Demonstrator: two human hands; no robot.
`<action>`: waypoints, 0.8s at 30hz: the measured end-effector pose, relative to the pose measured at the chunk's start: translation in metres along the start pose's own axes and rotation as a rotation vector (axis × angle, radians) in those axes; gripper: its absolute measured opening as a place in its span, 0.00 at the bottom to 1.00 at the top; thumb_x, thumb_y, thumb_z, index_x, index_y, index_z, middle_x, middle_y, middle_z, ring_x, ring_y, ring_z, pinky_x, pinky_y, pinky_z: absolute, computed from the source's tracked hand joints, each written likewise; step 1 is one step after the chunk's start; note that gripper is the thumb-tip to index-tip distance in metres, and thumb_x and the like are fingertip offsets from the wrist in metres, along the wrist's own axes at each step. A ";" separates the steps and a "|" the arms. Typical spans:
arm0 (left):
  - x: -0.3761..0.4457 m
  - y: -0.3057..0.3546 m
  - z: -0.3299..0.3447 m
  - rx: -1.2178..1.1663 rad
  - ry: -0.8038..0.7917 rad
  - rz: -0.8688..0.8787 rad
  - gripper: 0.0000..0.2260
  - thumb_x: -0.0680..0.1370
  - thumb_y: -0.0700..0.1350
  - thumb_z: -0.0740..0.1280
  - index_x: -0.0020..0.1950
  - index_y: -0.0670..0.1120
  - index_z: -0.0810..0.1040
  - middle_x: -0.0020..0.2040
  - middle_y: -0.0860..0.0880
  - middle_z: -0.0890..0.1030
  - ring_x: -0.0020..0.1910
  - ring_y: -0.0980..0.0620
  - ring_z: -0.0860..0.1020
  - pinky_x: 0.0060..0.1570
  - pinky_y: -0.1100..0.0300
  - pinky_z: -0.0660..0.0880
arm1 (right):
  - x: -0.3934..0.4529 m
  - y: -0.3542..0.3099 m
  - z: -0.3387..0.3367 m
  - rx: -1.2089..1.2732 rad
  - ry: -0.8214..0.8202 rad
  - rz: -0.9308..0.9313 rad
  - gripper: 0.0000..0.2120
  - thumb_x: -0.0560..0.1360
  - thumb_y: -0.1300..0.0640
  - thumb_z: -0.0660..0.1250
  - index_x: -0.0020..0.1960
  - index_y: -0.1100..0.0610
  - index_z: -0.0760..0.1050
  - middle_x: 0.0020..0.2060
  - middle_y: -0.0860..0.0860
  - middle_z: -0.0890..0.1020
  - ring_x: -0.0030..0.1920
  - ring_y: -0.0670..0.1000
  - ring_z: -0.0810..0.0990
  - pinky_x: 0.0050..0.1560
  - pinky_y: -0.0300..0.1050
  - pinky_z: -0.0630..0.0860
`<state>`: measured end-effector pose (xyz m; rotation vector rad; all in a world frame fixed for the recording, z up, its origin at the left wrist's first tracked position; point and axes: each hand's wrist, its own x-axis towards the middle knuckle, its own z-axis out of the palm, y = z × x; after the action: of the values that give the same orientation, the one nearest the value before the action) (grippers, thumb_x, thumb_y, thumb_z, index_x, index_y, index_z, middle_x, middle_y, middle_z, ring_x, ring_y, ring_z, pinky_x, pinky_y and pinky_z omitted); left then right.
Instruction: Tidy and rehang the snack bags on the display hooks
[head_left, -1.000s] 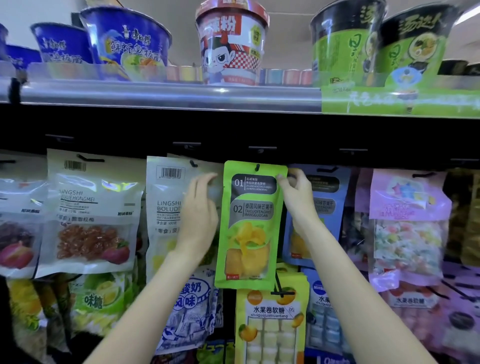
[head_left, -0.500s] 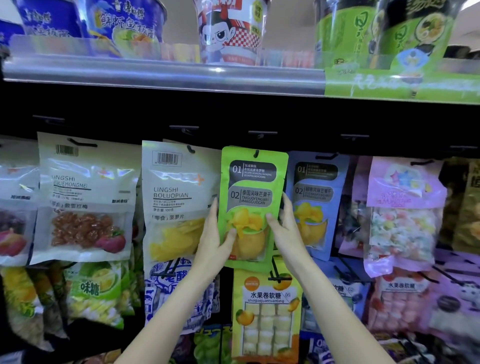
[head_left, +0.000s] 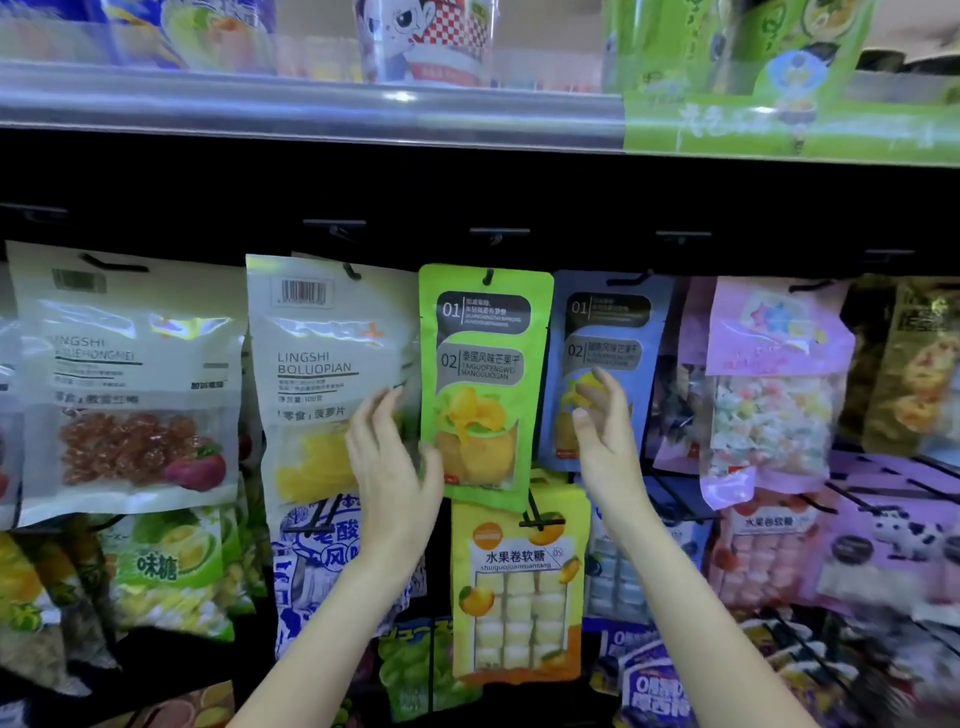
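The green mango bag (head_left: 485, 384) hangs on its hook (head_left: 488, 275), between the white pineapple bag (head_left: 327, 374) and a blue bag (head_left: 608, 332). Left hand (head_left: 389, 467), fingers loose, thumb at its lower edge (contact unclear); right hand (head_left: 605, 436) open, covering the blue bag's picture. Cups on the shelf (head_left: 311, 104) above are cut off.

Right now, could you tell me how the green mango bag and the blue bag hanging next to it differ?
The green mango bag hangs in full view at the front, while the blue bag sits on the neighbouring hook, partly hidden by the right hand. The green mango bag is lime green and sharply printed; the blue bag is pale blue and blurrier. Both show dark 01 and 02 panels and yellow fruit.
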<state>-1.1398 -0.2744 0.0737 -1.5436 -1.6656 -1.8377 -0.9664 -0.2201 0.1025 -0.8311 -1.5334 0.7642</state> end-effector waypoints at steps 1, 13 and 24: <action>0.002 0.007 0.003 0.010 0.052 0.078 0.22 0.74 0.37 0.59 0.68 0.46 0.64 0.66 0.46 0.63 0.65 0.56 0.59 0.67 0.54 0.60 | 0.002 0.002 -0.009 -0.038 0.045 -0.027 0.22 0.81 0.59 0.54 0.74 0.51 0.55 0.69 0.49 0.65 0.65 0.44 0.65 0.61 0.38 0.62; 0.032 0.095 0.142 -0.231 -0.361 -0.270 0.35 0.79 0.43 0.62 0.77 0.46 0.41 0.78 0.46 0.49 0.74 0.49 0.55 0.62 0.68 0.56 | 0.073 0.026 -0.064 -0.180 -0.012 0.023 0.37 0.79 0.58 0.62 0.76 0.57 0.39 0.76 0.53 0.50 0.75 0.51 0.51 0.71 0.43 0.53; 0.057 0.069 0.179 -0.409 -0.315 -0.511 0.35 0.79 0.48 0.63 0.77 0.49 0.42 0.77 0.49 0.53 0.75 0.48 0.55 0.71 0.48 0.59 | 0.103 0.025 -0.067 0.120 -0.139 0.301 0.34 0.79 0.48 0.60 0.76 0.49 0.43 0.76 0.47 0.51 0.75 0.50 0.51 0.71 0.47 0.56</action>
<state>-1.0179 -0.1235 0.1249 -1.7552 -2.0746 -2.4188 -0.9049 -0.1180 0.1436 -0.9459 -1.4845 1.1441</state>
